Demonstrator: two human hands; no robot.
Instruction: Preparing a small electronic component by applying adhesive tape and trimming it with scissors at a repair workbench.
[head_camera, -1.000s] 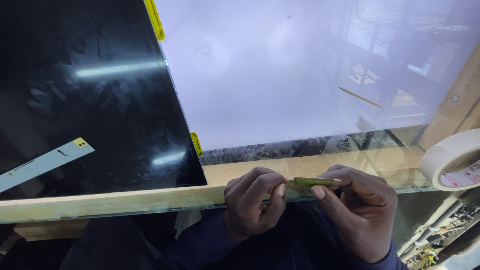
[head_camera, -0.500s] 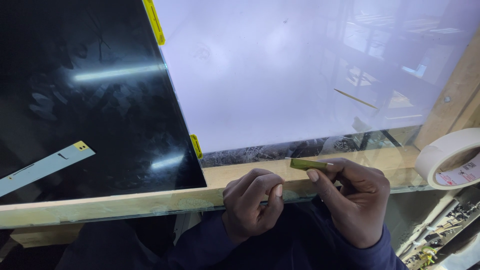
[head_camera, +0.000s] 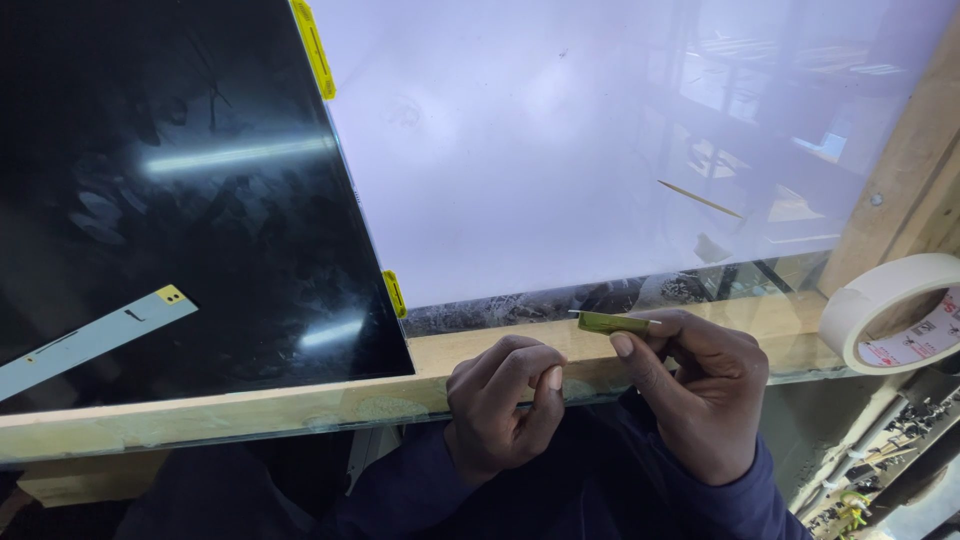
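Tape strip (head_camera: 612, 322), a short olive-green piece, is sitting pinched between the thumb and forefinger of my right hand (head_camera: 700, 390), held level just above the wooden rail (head_camera: 250, 410) at the near edge of the tabletop. A second ago both hands were meeting on that strip, the left fingers closing on its other end; now the left hand (head_camera: 500, 405) is resting apart from it, curled into a loose fist against the rail and gripping nothing I can make out. So the strip is hanging free from one hand only, its far end pointing left toward the pale sheet (head_camera: 600, 150).

That sheet is lying flat beyond the rail, butting against a black panel (head_camera: 180, 200), with two yellow tabs (head_camera: 395, 293) bridging the seam between them. A grey strip (head_camera: 90, 340) with a yellow tip is lying on the black panel. A tape roll (head_camera: 885, 310) is sitting at the right end of the rail.

Containers: I am seeing none in view.
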